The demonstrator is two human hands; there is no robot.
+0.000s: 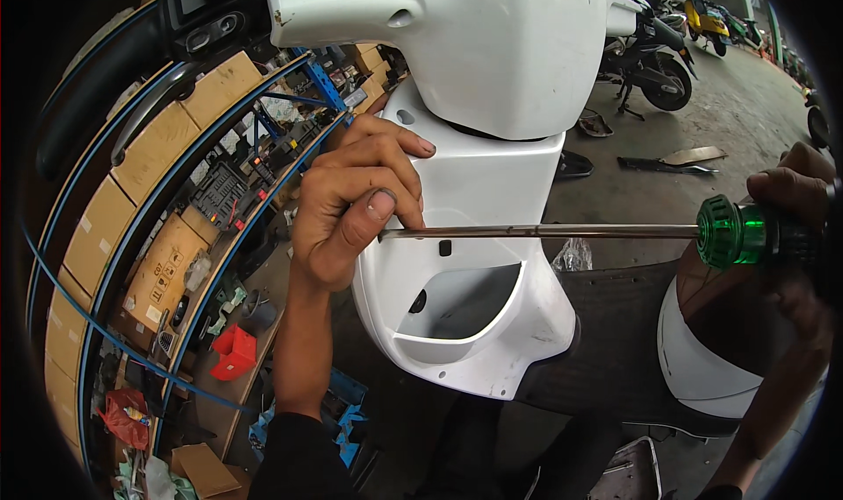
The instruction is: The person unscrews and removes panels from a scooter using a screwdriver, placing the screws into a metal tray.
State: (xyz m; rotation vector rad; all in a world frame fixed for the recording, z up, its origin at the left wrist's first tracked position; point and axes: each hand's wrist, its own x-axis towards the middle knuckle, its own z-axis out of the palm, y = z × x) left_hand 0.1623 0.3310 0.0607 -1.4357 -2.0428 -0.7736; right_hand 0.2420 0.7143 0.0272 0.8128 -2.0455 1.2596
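Observation:
A long screwdriver (544,231) lies almost level across the white front panel (492,179) of a scooter. My right hand (795,197), at the far right, is closed round its green and black handle (733,232). The metal shaft reaches left to the panel's edge. There my left hand (360,193) has its fingers bent against the panel, with thumb and forefinger close about the shaft's tip. Whatever they pinch there is hidden. Below the shaft, the panel has a small dark square hole (445,248) and an open storage pocket (465,302).
The scooter's handlebar grip (97,70) juts in at upper left. Shelving with cardboard boxes (162,153) and a red bin (234,352) stands left. The dark footboard (606,324) and white seat body (694,359) are at right. Parked motorcycles (654,65) stand behind; loose dark parts (667,164) lie on the floor.

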